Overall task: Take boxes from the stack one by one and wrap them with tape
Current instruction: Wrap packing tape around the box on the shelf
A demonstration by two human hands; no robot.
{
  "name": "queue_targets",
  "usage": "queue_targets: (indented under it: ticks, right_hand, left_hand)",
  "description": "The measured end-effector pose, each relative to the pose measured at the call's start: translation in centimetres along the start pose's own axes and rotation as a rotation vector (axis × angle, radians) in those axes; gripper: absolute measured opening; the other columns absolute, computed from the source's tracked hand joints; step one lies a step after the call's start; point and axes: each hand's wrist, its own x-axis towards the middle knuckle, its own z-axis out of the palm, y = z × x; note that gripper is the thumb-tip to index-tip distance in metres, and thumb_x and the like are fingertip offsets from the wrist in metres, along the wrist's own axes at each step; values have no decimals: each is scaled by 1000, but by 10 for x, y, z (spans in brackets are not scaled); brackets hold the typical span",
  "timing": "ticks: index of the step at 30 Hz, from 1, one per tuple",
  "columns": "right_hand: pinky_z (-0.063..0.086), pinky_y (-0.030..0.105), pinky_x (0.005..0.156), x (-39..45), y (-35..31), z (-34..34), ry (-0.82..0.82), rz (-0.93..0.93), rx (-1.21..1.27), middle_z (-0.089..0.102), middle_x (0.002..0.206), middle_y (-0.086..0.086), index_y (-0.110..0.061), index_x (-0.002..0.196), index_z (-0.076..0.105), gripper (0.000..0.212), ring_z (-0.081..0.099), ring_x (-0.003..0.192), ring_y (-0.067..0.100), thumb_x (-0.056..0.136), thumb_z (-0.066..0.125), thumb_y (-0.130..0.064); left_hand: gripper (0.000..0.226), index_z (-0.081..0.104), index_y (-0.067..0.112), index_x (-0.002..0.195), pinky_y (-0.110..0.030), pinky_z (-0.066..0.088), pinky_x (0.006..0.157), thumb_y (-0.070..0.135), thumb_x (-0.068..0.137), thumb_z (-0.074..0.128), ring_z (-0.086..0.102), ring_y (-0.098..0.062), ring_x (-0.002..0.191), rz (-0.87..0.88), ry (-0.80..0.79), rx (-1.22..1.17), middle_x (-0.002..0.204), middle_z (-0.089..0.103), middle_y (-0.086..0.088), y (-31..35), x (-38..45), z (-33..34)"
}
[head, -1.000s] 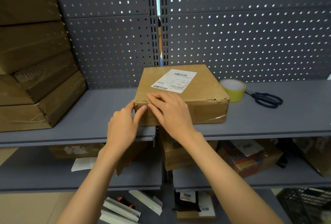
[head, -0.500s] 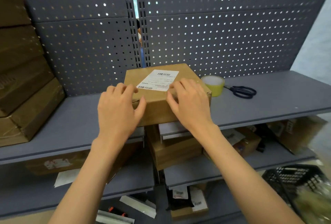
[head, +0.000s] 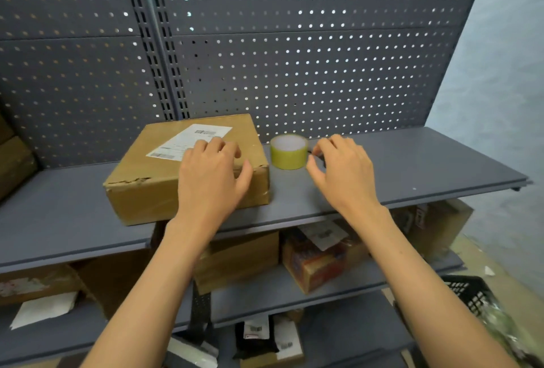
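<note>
A brown cardboard box (head: 164,173) is lying flat on the grey shelf (head: 412,167), with a white shipping label (head: 188,141) stuck on its top face and a torn edge showing along its front left rim. The left hand (head: 213,173) is resting on the box's top right part, its fingers loosely spread and relaxed, gripping nothing. Just beside the box on the right, a yellow-green tape roll (head: 289,151) is standing on the shelf, apart from the box. The right hand (head: 343,167) is hovering just right of the roll with its fingers gently curved and released; whether a fingertip is touching the roll cannot be told. A grey perforated back panel (head: 323,58) is rising behind the shelf. More cardboard boxes (head: 238,261) are sitting on the lower shelf, and a black plastic crate (head: 471,294) is showing at the lower right.
</note>
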Motion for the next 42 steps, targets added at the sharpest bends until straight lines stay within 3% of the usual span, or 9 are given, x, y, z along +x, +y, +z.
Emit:
queue_targets:
  ticks: [4,9,15,19,22,27,32,37,42]
  right_hand:
    - [40,32,59,2,45,-7,-72,-8,-2,57,70,8,-6,74,61,13,55,64,32,76,72,-13]
    - [35,35,65,6,85,-7,-189,-30,11,61,86,10,-6,88,64,14,55,78,31,89,61,-19]
    - [35,29,76,8,110,0,-341,-9,49,59,107,6,-10,109,60,26,52,97,25,97,47,-28]
    - [34,27,74,17,116,11,-455,62,97,56,113,6,-10,116,57,29,50,103,23,97,48,-30]
    - [37,29,76,27,117,23,-555,96,143,54,116,8,-7,119,56,32,48,109,24,97,49,-28]
    - [42,36,83,41,116,46,-695,120,158,50,116,14,-1,117,57,33,46,110,30,94,52,-25]
    - [34,29,74,47,115,60,-779,165,107,50,111,16,0,107,58,28,46,106,32,93,54,-23]
    - [33,30,70,49,117,66,-800,165,86,52,108,17,0,101,58,25,47,101,32,92,55,-23]
    - [31,28,70,47,116,70,-799,136,103,53,108,17,0,103,56,24,47,99,32,93,52,-21]
  left_hand:
    - [32,65,8,76,-32,38,59,34,82,47,55,-32,65,0,-4,16,70,61,-10,43,13,19]
    - [34,64,7,75,-30,32,58,33,82,44,51,-30,63,-2,10,10,69,58,-10,81,24,40]
    - [17,65,5,81,-29,30,58,21,79,70,54,-31,65,-13,-83,60,73,60,-13,101,31,63]
    - [25,64,3,98,-34,34,66,24,83,66,56,-35,83,-29,-204,91,93,63,-17,102,41,80]
    - [38,54,8,119,-37,35,82,34,92,51,49,-33,104,-71,-347,173,117,56,-14,104,51,95]
    - [43,48,9,125,-36,35,87,38,93,48,46,-32,109,-76,-409,190,123,51,-14,104,63,120]
    - [41,47,7,123,-35,33,91,36,93,47,47,-32,111,-52,-471,174,122,54,-14,99,72,141]
    - [28,50,6,109,-34,32,79,28,91,50,53,-33,101,-100,-489,91,110,60,-15,98,77,150]
    - [27,50,7,110,-34,31,84,26,91,52,55,-33,103,-118,-497,95,110,62,-13,99,76,153]
